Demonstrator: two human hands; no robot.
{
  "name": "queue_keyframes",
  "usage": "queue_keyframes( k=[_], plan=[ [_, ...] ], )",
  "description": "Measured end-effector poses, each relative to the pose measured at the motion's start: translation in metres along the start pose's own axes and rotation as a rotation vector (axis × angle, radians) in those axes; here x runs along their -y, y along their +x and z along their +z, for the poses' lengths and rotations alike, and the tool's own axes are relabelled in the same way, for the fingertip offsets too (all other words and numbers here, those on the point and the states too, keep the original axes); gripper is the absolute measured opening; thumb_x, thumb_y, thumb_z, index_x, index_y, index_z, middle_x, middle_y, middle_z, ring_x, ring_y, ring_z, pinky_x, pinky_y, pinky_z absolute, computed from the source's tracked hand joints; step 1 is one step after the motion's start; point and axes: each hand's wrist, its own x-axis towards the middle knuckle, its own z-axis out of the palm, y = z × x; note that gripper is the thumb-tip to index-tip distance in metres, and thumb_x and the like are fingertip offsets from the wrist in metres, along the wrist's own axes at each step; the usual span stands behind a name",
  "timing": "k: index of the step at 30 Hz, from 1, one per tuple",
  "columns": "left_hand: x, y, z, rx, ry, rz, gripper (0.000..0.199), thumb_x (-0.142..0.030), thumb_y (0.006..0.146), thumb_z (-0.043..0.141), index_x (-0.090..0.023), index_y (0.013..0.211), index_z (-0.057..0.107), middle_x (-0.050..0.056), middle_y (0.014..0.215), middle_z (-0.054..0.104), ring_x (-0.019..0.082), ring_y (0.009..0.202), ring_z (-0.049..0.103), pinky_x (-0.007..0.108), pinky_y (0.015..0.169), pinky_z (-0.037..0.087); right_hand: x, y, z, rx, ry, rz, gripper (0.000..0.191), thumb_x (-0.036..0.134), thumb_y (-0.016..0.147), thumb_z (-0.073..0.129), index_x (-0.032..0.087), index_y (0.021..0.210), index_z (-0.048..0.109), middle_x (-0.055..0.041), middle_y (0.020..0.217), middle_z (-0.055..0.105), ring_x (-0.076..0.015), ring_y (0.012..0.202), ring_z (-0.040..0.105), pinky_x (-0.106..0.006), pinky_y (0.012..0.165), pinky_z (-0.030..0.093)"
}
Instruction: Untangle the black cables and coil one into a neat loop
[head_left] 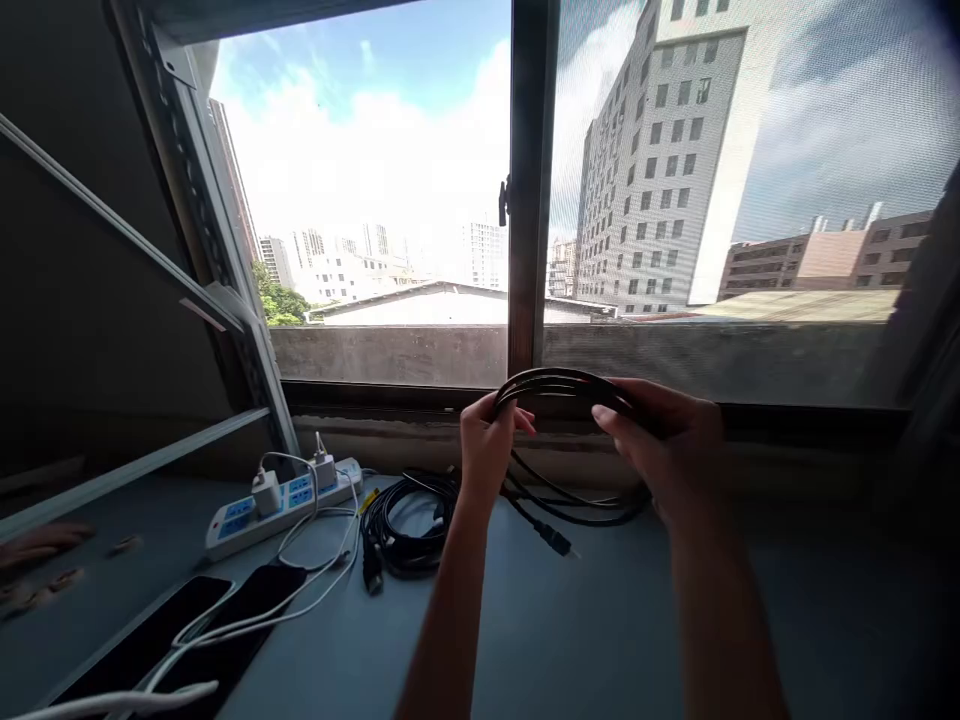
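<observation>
A black cable (559,376) is looped in a loose coil between my two hands, above the table in front of the window. My left hand (486,440) is closed around the coil's left side. On the other side, my right hand (664,435) grips the loops with the thumb pressed toward the fingers. The lower part of the loops hangs below both hands, and one end with a black plug (553,539) dangles over the tabletop. To the left of my left forearm lies another coiled black cable (409,530), apart from my hands.
A white power strip (289,505) with two chargers plugged in stands by the window wall. White charging cords (247,625) run over two dark phones (142,640) at lower left. A metal shelf frame (225,240) rises at left. Another person's hand (45,543) shows at the left edge.
</observation>
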Motion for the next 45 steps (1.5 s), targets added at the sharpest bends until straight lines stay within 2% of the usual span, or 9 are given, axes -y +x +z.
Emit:
queue_keyframes(
  k=[4, 9, 13, 16, 20, 24, 32, 37, 45],
  plan=[
    [-0.010, -0.001, -0.006, -0.223, -0.130, -0.175, 0.039, -0.034, 0.070, 0.058, -0.018, 0.042, 0.035, -0.008, 0.033, 0.024, 0.005, 0.031, 0.024, 0.021, 0.036, 0.019, -0.014, 0.008, 0.002, 0.175, -0.111, 0.041, 0.017, 0.032, 0.071, 0.062, 0.017, 0.076, 0.066, 0.0065, 0.047, 0.041, -0.0059, 0.040, 0.038, -0.019, 0.039, 0.031],
    [-0.052, -0.016, -0.012, -0.320, -0.020, -0.069, 0.036, -0.029, 0.064, 0.060, -0.017, 0.044, 0.032, -0.007, 0.044, 0.020, 0.004, 0.042, 0.014, 0.022, 0.039, 0.013, -0.016, 0.008, 0.006, 0.127, -0.298, 0.044, 0.030, 0.043, 0.075, 0.057, 0.016, 0.085, 0.068, 0.0063, 0.042, 0.042, -0.0084, 0.039, 0.046, -0.021, 0.044, 0.038],
    [-0.079, -0.033, -0.006, -0.277, 0.105, 0.056, 0.041, -0.030, 0.066, 0.059, -0.016, 0.044, 0.028, -0.005, 0.047, 0.017, 0.005, 0.045, 0.014, 0.023, 0.041, 0.011, -0.014, 0.007, 0.009, 0.228, 0.035, 0.143, 0.037, 0.045, 0.079, 0.053, 0.015, 0.059, 0.063, 0.0061, 0.033, 0.038, -0.0075, 0.031, 0.041, -0.023, 0.045, 0.045],
    [-0.071, -0.032, -0.001, -0.285, 0.110, 0.066, 0.041, -0.031, 0.069, 0.058, -0.017, 0.045, 0.029, -0.006, 0.045, 0.019, 0.005, 0.041, 0.016, 0.022, 0.039, 0.013, -0.015, 0.009, 0.004, 0.236, 0.333, 0.250, 0.045, 0.041, 0.075, 0.061, 0.017, 0.040, 0.045, 0.0082, 0.028, 0.028, -0.0034, 0.025, 0.027, -0.018, 0.032, 0.034],
    [-0.053, -0.022, -0.002, -0.156, 0.062, -0.133, 0.038, -0.032, 0.074, 0.055, -0.018, 0.046, 0.034, -0.007, 0.035, 0.026, 0.005, 0.029, 0.027, 0.021, 0.033, 0.019, -0.014, 0.009, -0.016, 0.456, 0.515, 0.476, 0.053, 0.036, 0.074, 0.065, 0.017, 0.037, 0.031, 0.0094, 0.028, 0.024, -0.0009, 0.023, 0.017, -0.013, 0.022, 0.015],
    [-0.056, -0.022, 0.001, 0.018, 0.017, -0.233, 0.035, -0.032, 0.075, 0.057, -0.019, 0.049, 0.038, -0.008, 0.030, 0.030, 0.008, 0.024, 0.035, 0.020, 0.030, 0.024, -0.006, 0.006, -0.035, 0.624, 0.638, 0.494, 0.058, 0.036, 0.078, 0.060, 0.018, 0.036, 0.024, 0.0095, 0.027, 0.019, -0.0010, 0.020, 0.013, -0.013, 0.019, 0.011],
    [-0.011, -0.019, 0.037, -0.073, -0.117, -0.245, 0.039, -0.032, 0.077, 0.052, -0.018, 0.046, 0.032, -0.007, 0.033, 0.029, 0.009, 0.030, 0.045, 0.019, 0.037, 0.033, 0.019, 0.003, -0.035, 0.318, 0.578, 0.423, 0.052, 0.034, 0.075, 0.059, 0.019, 0.033, 0.032, 0.0084, 0.024, 0.021, -0.0023, 0.019, 0.013, -0.016, 0.020, 0.007],
    [0.012, -0.020, 0.053, -0.001, -0.154, -0.328, 0.034, -0.035, 0.076, 0.053, -0.018, 0.052, 0.035, -0.007, 0.039, 0.035, 0.009, 0.032, 0.043, 0.020, 0.038, 0.036, 0.012, 0.003, -0.024, 0.033, 0.277, 0.157, 0.044, 0.040, 0.076, 0.060, 0.019, 0.039, 0.046, 0.0070, 0.027, 0.029, -0.0033, 0.022, 0.022, -0.020, 0.027, 0.016],
    [0.009, -0.023, 0.053, 0.144, -0.268, -0.468, 0.033, -0.040, 0.078, 0.050, -0.016, 0.056, 0.047, -0.005, 0.044, 0.039, 0.009, 0.040, 0.047, 0.019, 0.043, 0.038, 0.011, 0.001, -0.013, -0.037, 0.178, 0.051, 0.040, 0.041, 0.079, 0.056, 0.020, 0.046, 0.051, 0.0060, 0.032, 0.032, -0.0048, 0.028, 0.027, -0.023, 0.033, 0.024]
  ],
)
